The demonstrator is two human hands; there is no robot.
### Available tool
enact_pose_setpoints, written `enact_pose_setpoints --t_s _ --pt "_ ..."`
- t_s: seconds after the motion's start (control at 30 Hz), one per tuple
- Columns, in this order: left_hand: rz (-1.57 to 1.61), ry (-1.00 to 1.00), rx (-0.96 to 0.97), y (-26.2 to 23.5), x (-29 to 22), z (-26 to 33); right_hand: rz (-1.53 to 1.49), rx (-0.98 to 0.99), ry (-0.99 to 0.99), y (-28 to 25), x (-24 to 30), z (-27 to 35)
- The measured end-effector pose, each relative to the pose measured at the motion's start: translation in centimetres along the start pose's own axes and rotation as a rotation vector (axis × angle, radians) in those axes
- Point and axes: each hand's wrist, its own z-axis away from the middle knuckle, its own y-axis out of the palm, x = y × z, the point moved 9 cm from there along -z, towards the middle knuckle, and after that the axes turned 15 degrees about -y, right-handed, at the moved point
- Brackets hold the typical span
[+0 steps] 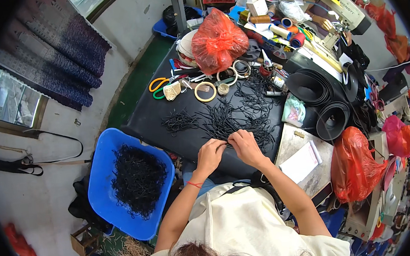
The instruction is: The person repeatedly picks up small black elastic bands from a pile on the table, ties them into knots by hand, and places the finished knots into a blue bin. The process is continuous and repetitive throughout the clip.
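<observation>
1. Pinching posture: left hand (pixel 210 154) and right hand (pixel 245 146) meet at fingertips, 6 o'clock edge of black cord pile (pixel 230 119).
2. Fingertips together; can't tell if a strand is clamped.
3. I'd take single strands, short pinch; pile looks tangle-prone.
4. From hands: small cord heap (pixel 178 121) at 10; room along black tabletop (pixel 152 115) beyond it.
5. Tabletop edge at 6, close. Blue tub (pixel 102 183) at 8, past edge. Board (pixel 287 141) at 3–4 limits right-hand sweep.
</observation>
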Motion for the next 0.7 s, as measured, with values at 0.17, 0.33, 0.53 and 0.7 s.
enact_pose_setpoints --t_s 0.17,0.33,0.53,0.7 --pt "0.574 -0.38 0.392 2.1 3.6 0.4 -0.197 -0.123 0.093 -2.1 0.2 -0.1" --pt "0.833 -0.59 0.605 1.0 1.3 2.3 -0.16 -0.229 0.076 -5.7 0.3 -0.8" --pt "0.798 -0.559 0.511 0.1 -0.2 2.8 -0.108 -0.456 0.267 -7.8 -0.8 -0.6" --pt "1.081 -0.653 0.364 0.2 0.6 2.1 -0.237 -0.402 0.126 -4.8 2.8 -1.9"
